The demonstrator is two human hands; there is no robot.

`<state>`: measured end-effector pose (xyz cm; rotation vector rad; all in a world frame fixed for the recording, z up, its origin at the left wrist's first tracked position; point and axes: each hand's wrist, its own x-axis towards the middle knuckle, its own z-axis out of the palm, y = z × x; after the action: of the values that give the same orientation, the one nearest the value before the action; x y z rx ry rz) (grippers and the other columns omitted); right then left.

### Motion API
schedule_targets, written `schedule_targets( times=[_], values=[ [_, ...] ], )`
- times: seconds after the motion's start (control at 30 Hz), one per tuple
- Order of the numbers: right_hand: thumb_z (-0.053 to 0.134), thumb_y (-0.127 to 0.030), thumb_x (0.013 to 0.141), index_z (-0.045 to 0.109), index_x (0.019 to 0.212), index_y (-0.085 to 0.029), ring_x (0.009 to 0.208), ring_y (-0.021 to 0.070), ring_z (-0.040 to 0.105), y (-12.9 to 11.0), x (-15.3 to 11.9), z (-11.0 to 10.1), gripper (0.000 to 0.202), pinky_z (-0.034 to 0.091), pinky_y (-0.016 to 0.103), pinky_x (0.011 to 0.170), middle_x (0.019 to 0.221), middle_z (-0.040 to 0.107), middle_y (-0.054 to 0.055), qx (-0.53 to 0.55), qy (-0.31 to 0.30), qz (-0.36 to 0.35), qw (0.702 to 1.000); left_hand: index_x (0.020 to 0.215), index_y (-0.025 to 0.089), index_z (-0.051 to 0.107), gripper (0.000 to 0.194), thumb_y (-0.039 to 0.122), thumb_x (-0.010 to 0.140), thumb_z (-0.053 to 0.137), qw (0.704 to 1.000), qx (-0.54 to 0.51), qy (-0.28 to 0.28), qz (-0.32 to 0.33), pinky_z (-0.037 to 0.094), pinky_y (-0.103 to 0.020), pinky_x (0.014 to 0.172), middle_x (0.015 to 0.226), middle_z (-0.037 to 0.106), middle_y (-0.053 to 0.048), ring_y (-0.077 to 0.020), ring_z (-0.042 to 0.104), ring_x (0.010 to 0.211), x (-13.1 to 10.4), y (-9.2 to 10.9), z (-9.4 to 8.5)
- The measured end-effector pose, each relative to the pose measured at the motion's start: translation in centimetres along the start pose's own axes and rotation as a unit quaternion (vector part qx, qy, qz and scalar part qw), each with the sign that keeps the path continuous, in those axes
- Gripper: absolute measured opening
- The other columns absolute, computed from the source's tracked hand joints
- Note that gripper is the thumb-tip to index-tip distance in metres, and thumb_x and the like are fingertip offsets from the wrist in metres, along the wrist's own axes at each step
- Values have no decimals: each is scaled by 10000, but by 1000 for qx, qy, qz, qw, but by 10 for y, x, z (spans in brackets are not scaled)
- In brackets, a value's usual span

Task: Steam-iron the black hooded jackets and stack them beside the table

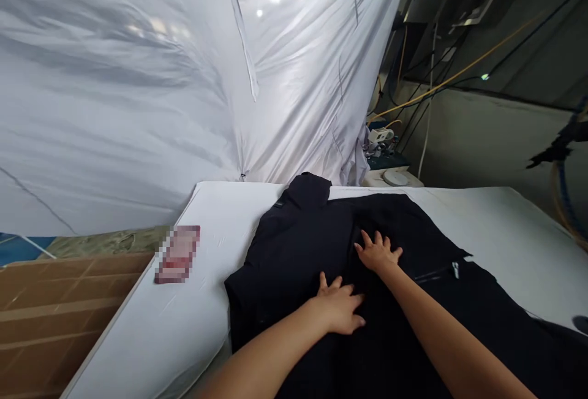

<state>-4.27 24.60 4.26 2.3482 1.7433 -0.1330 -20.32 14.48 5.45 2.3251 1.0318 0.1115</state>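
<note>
Both hands, left [339,306] and right [377,253], press flat on the black garment [298,239], fingers spread and gripping nothing. The garment lies across the white tabletop [206,307].

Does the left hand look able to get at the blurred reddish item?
Likely yes: the left hand lies spread on the black garment, and only cloth and white tabletop show between it and the blurred reddish item.

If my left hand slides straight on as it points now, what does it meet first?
Most likely the right hand, near its wrist, across black cloth from the left hand; depth is unclear.
</note>
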Motion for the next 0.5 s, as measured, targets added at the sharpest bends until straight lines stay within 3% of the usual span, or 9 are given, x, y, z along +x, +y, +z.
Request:
schedule_targets(
  times=[0.07, 0.1, 0.17, 0.2, 0.27, 0.33, 0.43, 0.5],
  values=[
    [468, -494, 782, 532, 1230, -227, 1259, 407, 226, -7, 18, -11, 525, 121, 667, 922, 1360, 358, 162, 0, -2, 34, 999, 1069, 324, 607, 305, 350, 849, 398, 997, 4, 73, -14, 183, -559, 1039, 1090, 630, 1, -223, 510, 1089, 6, -22, -24],
    [508, -463, 768, 585, 1160, -186, 1250, 405, 244, -15, 29, -21, 487, 141, 646, 938, 1328, 389, 181, 21, 26, 17, 999, 1053, 303, 614, 311, 301, 866, 365, 990, 15, 139, -34, 204, -503, 1055, 1064, 639, 0, -194, 524, 1063, 8, -39, -39],
    [546, -391, 763, 619, 1083, -139, 1234, 354, 305, -37, 52, -42, 413, 210, 538, 991, 1280, 440, 188, 145, 77, -60, 985, 1151, 264, 561, 349, 254, 868, 359, 957, 55, 263, -111, 222, -465, 1058, 1198, 572, -37, -213, 439, 1173, 10, -81, -63],
    [562, -357, 760, 614, 1079, -133, 1210, 319, 357, -50, 64, -51, 394, 248, 470, 1003, 1253, 472, 179, 242, 82, -87, 963, 1211, 265, 520, 375, 272, 868, 367, 943, 79, 286, -148, 197, -494, 1062, 1280, 510, -52, -246, 362, 1242, 9, -104, -71],
    [598, -323, 739, 587, 1107, -120, 1155, 275, 440, -77, 90, -62, 421, 293, 381, 1004, 1196, 528, 165, 415, 57, -85, 904, 1295, 316, 434, 435, 352, 863, 397, 931, 113, 286, -196, 122, -574, 1052, 1394, 383, -39, -309, 220, 1317, 4, -146, -75],
    [623, -340, 720, 534, 1162, -83, 1156, 277, 446, -101, 115, -63, 519, 289, 374, 1016, 1187, 534, 181, 504, 39, -34, 862, 1340, 374, 348, 484, 415, 860, 397, 925, 136, 274, -225, 70, -607, 1042, 1448, 289, -11, -339, 146, 1337, -3, -176, -67],
    [613, -383, 723, 472, 1203, -71, 1169, 273, 432, -132, 145, -52, 589, 324, 398, 1001, 1180, 534, 188, 557, 28, 3, 830, 1364, 425, 254, 525, 480, 856, 372, 916, 159, 273, -248, 45, -604, 1043, 1480, 203, 19, -349, 93, 1345, -10, -194, -52],
    [608, -352, 722, 515, 1131, -101, 1076, 245, 509, -149, 158, -46, 489, 418, 390, 920, 1070, 597, 148, 605, -2, 4, 796, 1363, 448, 225, 528, 525, 853, 337, 917, 162, 265, -250, 52, -608, 1039, 1488, 172, 30, -355, 75, 1346, -10, -195, -49]
  ],
)
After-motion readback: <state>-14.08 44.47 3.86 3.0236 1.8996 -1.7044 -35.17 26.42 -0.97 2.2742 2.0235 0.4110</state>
